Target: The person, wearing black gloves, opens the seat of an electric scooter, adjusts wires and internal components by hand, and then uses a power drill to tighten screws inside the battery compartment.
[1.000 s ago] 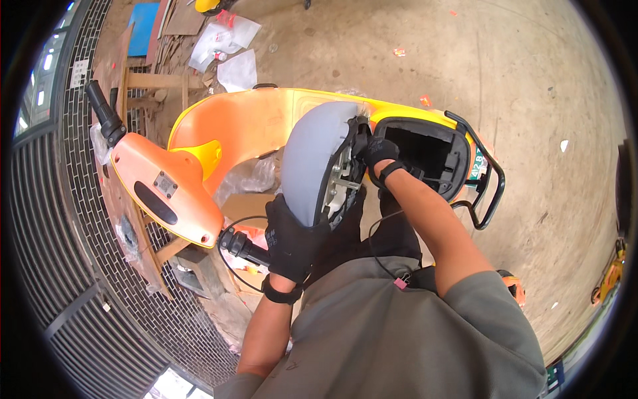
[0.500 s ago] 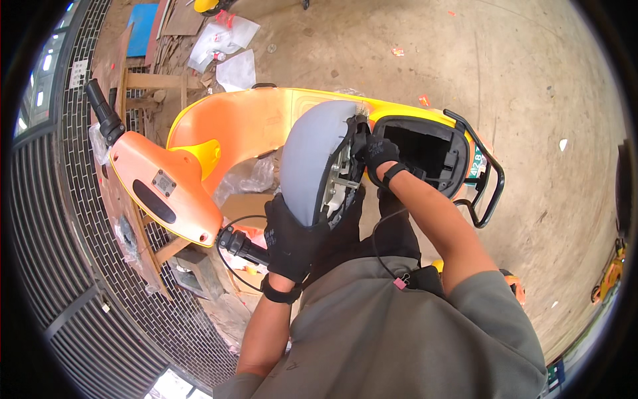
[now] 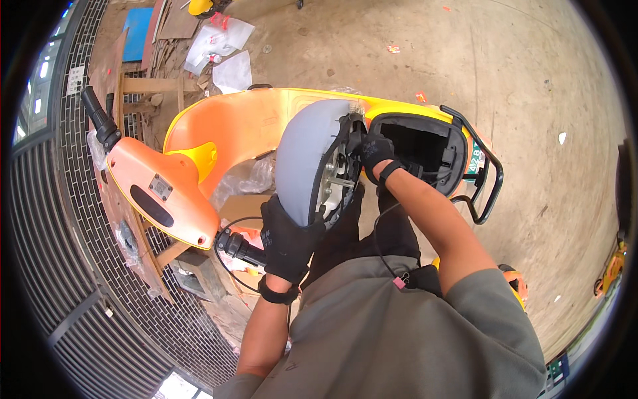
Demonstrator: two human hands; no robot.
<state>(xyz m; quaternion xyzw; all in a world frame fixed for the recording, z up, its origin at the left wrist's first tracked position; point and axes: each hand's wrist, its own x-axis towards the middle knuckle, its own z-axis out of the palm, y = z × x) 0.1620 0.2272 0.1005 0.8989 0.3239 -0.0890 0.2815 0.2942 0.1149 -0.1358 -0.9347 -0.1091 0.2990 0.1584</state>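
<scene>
grey domed seat (image 3: 307,156), metal-fitted underside (image 3: 329,183)

Free to pass over the floor (image 3: 531,133) beyond the rear rack (image 3: 498,176), and down into the open compartment (image 3: 454,156) from above. Blocked along the compartment's front by the tilted seat (image 3: 300,156) and right hand (image 3: 376,153); tight beside the left hand (image 3: 287,243), near the handlebar grip (image 3: 249,251).
</scene>
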